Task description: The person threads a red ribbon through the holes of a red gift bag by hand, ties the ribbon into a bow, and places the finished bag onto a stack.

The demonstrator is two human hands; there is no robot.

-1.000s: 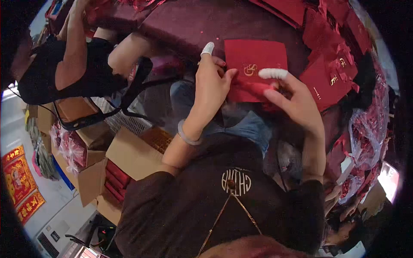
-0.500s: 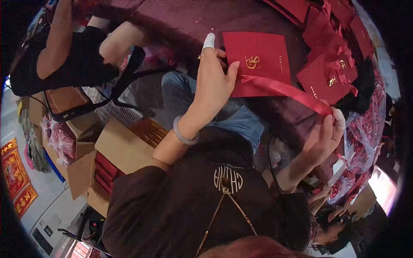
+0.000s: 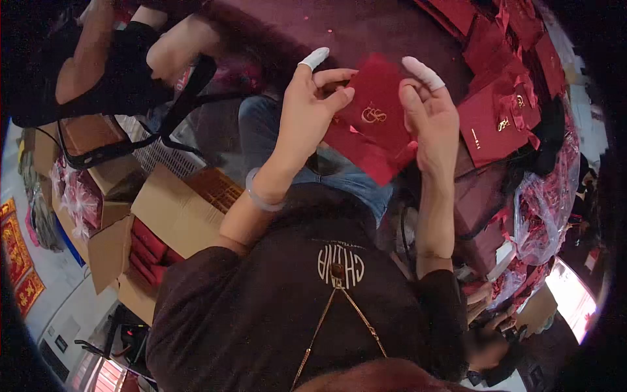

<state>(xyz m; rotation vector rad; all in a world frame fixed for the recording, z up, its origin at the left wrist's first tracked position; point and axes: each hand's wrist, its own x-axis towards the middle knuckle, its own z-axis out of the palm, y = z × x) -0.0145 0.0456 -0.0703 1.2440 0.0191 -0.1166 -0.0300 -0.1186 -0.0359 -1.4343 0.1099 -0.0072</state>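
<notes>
In front of my lap a red pouch [image 3: 375, 140] with gold lettering is held up between my two hands, tilted and slightly blurred. My left hand [image 3: 313, 104], a white finger cot on its index finger, pinches the pouch's left edge between thumb and fingers. On the opposite edge, my right hand [image 3: 431, 117] closes its thumb and curled fingers on the pouch; its index finger, also in a white cot, points up. A red ribbon [image 3: 408, 153] shows by the right palm, mostly hidden.
More red pouches [image 3: 499, 124] with ribbons lie on the dark red table [image 3: 287, 32] to the right. Clear plastic with red items [image 3: 542, 189] is beyond. At left stand an open cardboard box [image 3: 173, 206] and another person's arm [image 3: 91, 59].
My right hand has come in from the far right, where it stretched the ribbon, to the pouch's right edge. The pouch has turned and tilted; my left hand still grips it.
</notes>
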